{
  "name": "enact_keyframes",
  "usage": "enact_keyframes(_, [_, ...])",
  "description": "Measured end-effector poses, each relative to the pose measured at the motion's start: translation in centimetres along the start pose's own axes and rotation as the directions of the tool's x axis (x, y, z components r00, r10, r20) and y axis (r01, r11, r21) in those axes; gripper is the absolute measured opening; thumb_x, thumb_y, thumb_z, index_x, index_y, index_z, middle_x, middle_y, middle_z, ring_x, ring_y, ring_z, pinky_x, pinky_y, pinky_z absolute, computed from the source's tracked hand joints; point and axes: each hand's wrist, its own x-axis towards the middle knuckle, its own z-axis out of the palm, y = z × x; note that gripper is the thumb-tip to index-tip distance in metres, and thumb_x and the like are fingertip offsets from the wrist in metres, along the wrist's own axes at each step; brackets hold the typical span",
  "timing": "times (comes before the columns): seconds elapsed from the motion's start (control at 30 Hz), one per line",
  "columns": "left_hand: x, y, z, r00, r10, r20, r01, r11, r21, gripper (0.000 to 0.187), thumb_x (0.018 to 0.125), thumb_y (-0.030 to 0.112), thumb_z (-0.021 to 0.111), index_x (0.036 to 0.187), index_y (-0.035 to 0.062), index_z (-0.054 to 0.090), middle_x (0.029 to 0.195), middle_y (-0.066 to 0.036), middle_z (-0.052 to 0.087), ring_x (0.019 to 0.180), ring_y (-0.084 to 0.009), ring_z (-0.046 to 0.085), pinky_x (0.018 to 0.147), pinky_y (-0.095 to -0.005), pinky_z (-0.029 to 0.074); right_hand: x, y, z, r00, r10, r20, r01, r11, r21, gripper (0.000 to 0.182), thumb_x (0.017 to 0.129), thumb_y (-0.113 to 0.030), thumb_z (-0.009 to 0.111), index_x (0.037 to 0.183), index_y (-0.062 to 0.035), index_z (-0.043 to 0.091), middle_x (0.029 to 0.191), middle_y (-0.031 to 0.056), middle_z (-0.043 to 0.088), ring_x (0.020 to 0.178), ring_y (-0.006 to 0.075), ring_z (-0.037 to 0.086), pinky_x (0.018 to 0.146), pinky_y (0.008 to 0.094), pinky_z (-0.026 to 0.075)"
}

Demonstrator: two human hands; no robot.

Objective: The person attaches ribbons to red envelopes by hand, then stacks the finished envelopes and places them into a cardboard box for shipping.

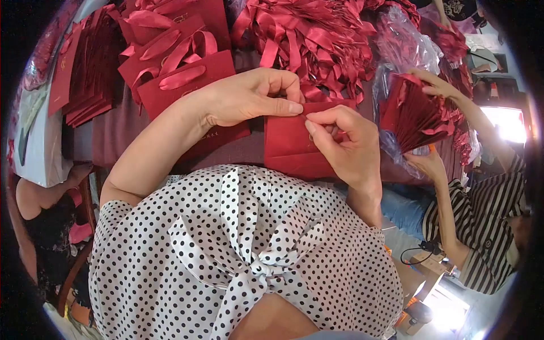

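A red paper gift bag (pixel 286 147) lies in front of me, close to my chest. At its top edge my left hand (pixel 255 99) is closed in a pinch, thumb pressed toward the bent forefinger. Just to the right, my right hand (pixel 348 139) also pinches at this edge, its thumb and forefinger nearly meeting the left fingertips. Whether a ribbon end is caught between the fingertips is hidden. Under my left forearm lies another red bag (pixel 226 135) with small gold print.
Red bags with ribbon handles (pixel 187 79) lie at the back left, beside a stack of bags (pixel 88 68). A heap of red ribbons (pixel 309 42) fills the back. At right, a co-worker's hands (pixel 433 85) hold a bundle of bags (pixel 416 113) near clear plastic (pixel 402 34).
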Motion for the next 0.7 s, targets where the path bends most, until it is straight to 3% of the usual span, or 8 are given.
enact_keyframes(0.07, [0.0,-0.1,-0.1,1.000,0.003,0.000,-0.003,1.000,0.028,0.016,0.085,0.018,0.061,0.088,0.0044,0.054,0.080,0.005,0.051,0.076,-0.0028,0.043,0.066,-0.0168,0.035,0.1,-0.1,0.3,0.997,-0.058,-0.055,0.056,0.998,-0.037,0.009,0.072,-0.001,0.065,0.080,-0.0041,0.061,0.064,0.0064,0.056,0.052,0.0136,0.052,0.046,0.0253,0.040])
enact_keyframes(0.13, [0.0,-0.1,0.0,1.000,0.007,0.000,-0.007,0.999,0.054,0.016,0.086,0.019,0.059,0.088,0.0046,0.053,0.078,0.005,0.050,0.074,-0.0027,0.042,0.064,-0.0169,0.034,0.2,-0.3,0.4,0.995,-0.082,-0.051,0.078,0.995,-0.065,0.009,0.072,-0.001,0.065,0.079,-0.0041,0.060,0.064,0.0070,0.056,0.052,0.0161,0.053,0.047,0.0267,0.040])
enact_keyframes(0.2, [0.0,0.2,0.2,0.997,-0.076,-0.021,0.077,0.996,0.055,0.016,0.088,0.017,0.055,0.081,0.0047,0.049,0.095,-0.001,0.053,0.086,-0.0053,0.044,0.076,-0.0200,0.036,0.3,-0.7,0.4,0.993,-0.106,-0.043,0.102,0.991,-0.092,0.008,0.072,-0.001,0.064,0.078,-0.0040,0.059,0.064,0.0076,0.055,0.053,0.0186,0.053,0.048,0.0281,0.041])
enact_keyframes(0.27, [0.0,0.0,0.2,0.998,-0.063,-0.027,0.064,0.996,0.068,0.016,0.089,0.017,0.054,0.081,0.0043,0.048,0.095,-0.001,0.053,0.087,-0.0061,0.045,0.077,-0.0211,0.036,0.4,-1.1,0.4,0.993,-0.109,-0.049,0.099,0.978,-0.182,0.008,0.070,-0.002,0.064,0.074,-0.0034,0.057,0.064,0.0082,0.055,0.056,0.0222,0.055,0.051,0.0310,0.043])
enact_keyframes(0.5, [0.1,0.0,0.6,0.994,0.075,-0.075,-0.054,0.968,0.247,0.015,0.090,0.013,0.051,0.079,0.0027,0.046,0.094,-0.004,0.054,0.089,-0.0100,0.047,0.081,-0.0253,0.038,0.8,-1.3,0.6,0.982,-0.189,0.014,0.182,0.920,-0.346,0.011,0.070,-0.005,0.062,0.072,-0.0044,0.051,0.067,0.0094,0.054,0.063,0.0258,0.055,0.057,0.0357,0.044])
enact_keyframes(0.57, [0.0,-0.2,0.7,0.989,0.117,-0.093,-0.078,0.936,0.343,0.014,0.089,0.011,0.051,0.079,0.0021,0.045,0.093,-0.005,0.054,0.088,-0.0102,0.047,0.080,-0.0253,0.039,0.7,-1.5,1.1,0.953,-0.293,0.079,0.282,0.760,-0.585,0.013,0.071,-0.007,0.062,0.073,-0.0053,0.049,0.069,0.0103,0.052,0.066,0.0267,0.053,0.059,0.0365,0.044])
enact_keyframes(0.63, [-0.3,0.6,1.2,0.975,0.197,-0.102,-0.103,0.808,0.580,0.013,0.087,0.006,0.051,0.079,-0.0001,0.044,0.091,-0.007,0.055,0.087,-0.0111,0.048,0.078,-0.0257,0.040,0.7,-1.1,1.6,0.949,-0.299,0.099,0.298,0.752,-0.587,0.013,0.073,-0.008,0.060,0.074,-0.0057,0.047,0.071,0.0107,0.050,0.068,0.0274,0.051,0.060,0.0366,0.044])
enact_keyframes(0.7, [-0.4,0.8,1.1,0.969,0.208,-0.131,-0.097,0.813,0.575,0.013,0.087,0.007,0.052,0.079,-0.0003,0.044,0.091,-0.007,0.055,0.086,-0.0115,0.048,0.078,-0.0259,0.040,1.1,-0.2,2.1,0.934,-0.354,0.042,0.314,0.761,-0.567,0.011,0.074,-0.006,0.059,0.076,-0.0055,0.048,0.070,0.0100,0.051,0.068,0.0276,0.052,0.059,0.0375,0.044])
